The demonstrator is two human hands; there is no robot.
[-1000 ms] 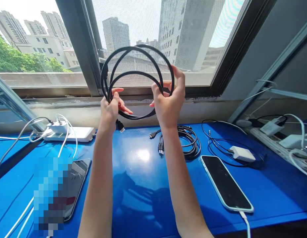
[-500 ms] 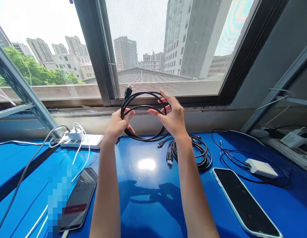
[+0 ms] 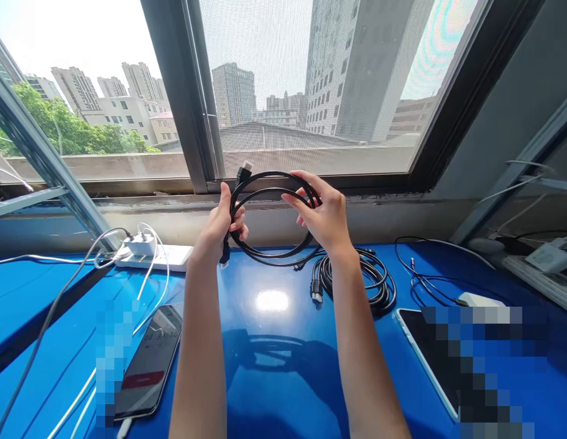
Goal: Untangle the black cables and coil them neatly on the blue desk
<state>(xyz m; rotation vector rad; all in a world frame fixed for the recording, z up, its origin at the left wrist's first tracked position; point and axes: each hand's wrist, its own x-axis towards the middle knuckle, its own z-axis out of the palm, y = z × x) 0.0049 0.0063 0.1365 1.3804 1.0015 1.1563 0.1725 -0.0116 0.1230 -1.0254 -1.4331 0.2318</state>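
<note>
A black HDMI cable (image 3: 274, 175), wound into loose loops, is held up above the blue tabletop between my two hands. My left hand (image 3: 222, 221) has its fingers curled round the left side of the loops, with the thumb raised. My right hand (image 3: 327, 210) grips the right side of the coil between thumb and fingers. One plug (image 3: 244, 172) with a pale tip sticks up at the top left of the loops. The other plug (image 3: 224, 251) hangs below my left hand. Behind my right forearm lies a second coiled black cable (image 3: 379, 292), partly hidden.
A phone (image 3: 150, 360) with a lit screen lies left on the blue table (image 3: 274, 402); another phone (image 3: 430, 347), partly pixelated, lies right. A white power strip (image 3: 176, 258) with cables stands by the wall. A white adapter (image 3: 475, 300) lies at right. Metal posts flank the window.
My left thumb has lifted off the loops and points up, while its fingers stay curled round them. My right fingers have closed onto the coil's right side.
</note>
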